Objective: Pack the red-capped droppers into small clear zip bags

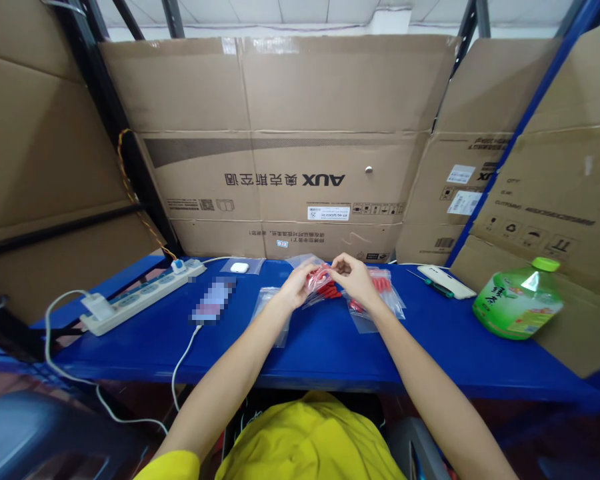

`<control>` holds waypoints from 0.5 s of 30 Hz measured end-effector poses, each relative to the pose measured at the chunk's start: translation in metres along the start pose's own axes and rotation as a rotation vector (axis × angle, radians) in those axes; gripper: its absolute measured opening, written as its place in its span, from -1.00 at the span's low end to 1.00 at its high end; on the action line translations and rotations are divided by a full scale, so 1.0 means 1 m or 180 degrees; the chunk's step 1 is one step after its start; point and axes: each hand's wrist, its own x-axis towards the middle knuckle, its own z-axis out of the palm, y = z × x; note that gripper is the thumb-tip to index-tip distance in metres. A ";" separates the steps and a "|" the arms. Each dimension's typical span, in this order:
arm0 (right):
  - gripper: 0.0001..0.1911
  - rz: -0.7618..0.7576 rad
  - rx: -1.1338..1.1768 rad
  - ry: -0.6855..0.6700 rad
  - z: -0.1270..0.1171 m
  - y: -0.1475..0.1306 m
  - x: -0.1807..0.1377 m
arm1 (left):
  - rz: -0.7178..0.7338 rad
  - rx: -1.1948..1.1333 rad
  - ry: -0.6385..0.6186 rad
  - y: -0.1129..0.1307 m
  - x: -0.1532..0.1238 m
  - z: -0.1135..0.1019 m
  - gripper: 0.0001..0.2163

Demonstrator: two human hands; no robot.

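My left hand [299,283] is closed on the left side of a clear zip bag [320,275] with a red seal line. My right hand [351,272] pinches the same bag near its mouth from the right. Small red pieces [329,289] show inside it, too small to name exactly. Under and beside my right forearm lie more clear bags [387,293] with red pieces in them. A flat clear bag [269,301] rests near my left forearm, and part of it is hidden by the arm.
A power strip [147,293] and a charging phone [214,300] lie on the left of the blue table [325,357]. A white earphone case [239,267] sits behind. At right are a green screwdriver [439,288], a white flat object [453,281] and a green bottle [519,303]. Cardboard walls [290,100] enclose the table.
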 end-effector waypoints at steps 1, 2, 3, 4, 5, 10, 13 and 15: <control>-0.75 -0.0021 -0.0034 -0.0011 0.000 0.000 0.000 | 0.0010 0.0004 0.0010 0.000 0.000 0.000 -0.91; -0.74 -0.0018 -0.0053 -0.0019 0.000 0.000 0.000 | 0.0014 0.0004 0.0024 0.000 0.000 0.000 -0.91; -0.74 0.0025 -0.0041 -0.0031 0.000 0.000 -0.001 | -0.0002 0.0004 0.0039 0.000 0.001 -0.001 -0.91; -0.73 0.0115 0.0022 -0.0062 -0.001 0.000 -0.001 | -0.0047 0.0009 0.0049 0.000 0.001 -0.001 -0.92; -0.72 0.0237 0.0142 -0.0120 -0.001 -0.001 -0.001 | -0.0116 0.0019 0.0044 0.000 0.002 -0.001 -0.92; -0.66 0.0495 0.0846 -0.0411 -0.006 -0.008 -0.001 | -0.0496 -0.0148 0.0002 0.004 -0.002 0.001 -0.84; -0.62 0.0339 0.0938 -0.0392 -0.012 -0.014 0.000 | -0.0694 -0.0371 -0.0071 0.011 -0.008 0.002 -0.75; -0.58 0.0225 0.0934 -0.0316 -0.014 -0.017 0.000 | -0.0851 -0.0411 -0.0217 0.018 -0.012 0.002 -0.65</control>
